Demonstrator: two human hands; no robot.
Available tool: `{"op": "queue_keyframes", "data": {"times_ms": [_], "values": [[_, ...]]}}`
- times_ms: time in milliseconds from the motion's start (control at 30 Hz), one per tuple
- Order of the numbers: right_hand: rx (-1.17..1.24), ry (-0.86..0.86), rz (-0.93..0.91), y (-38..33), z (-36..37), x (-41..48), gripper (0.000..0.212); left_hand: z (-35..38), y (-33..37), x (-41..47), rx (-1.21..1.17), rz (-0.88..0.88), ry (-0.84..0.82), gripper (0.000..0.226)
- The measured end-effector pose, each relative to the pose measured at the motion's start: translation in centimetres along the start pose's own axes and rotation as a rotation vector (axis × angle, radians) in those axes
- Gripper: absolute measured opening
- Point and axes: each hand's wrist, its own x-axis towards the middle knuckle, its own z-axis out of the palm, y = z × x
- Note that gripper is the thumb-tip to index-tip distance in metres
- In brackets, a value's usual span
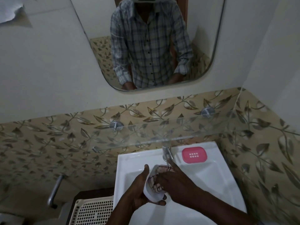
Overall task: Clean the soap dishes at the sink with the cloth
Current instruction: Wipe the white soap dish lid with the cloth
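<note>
While the left hand clamps 1 white soap dish below the tap, the right hand grips the cloth inside it; 1 pink soap dish lies right of the tap on the sink rim, a glass shelf edge above the tap

Both hands are being held close together in front of the body, the left forearm being angled in from below and the right forearm from the lower right. The white soap dish is being gripped by the left hand, its thumb being stretched upward and its fingertips being curled underneath. The cloth is being pressed into the dish by the right hand, its fingers being bunched on the fabric and its index finger being pointed forward.
</note>
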Motion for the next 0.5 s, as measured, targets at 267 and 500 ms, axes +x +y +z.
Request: {"op": "queue_keyframes", "data": {"times_ms": [267, 500], "values": [[1.042, 0.155, 0.771, 2.0, -2.5, -0.5, 0.014, -0.2, 0.7, -0.4, 0.173, 0.265, 0.019, 0.066], [1.139, 0.415, 1.071, 3.3, -1.8, -3.7, 0.043, 1.3, 0.1, -0.6, 0.728, 0.818, 0.522, 0.020]]}}
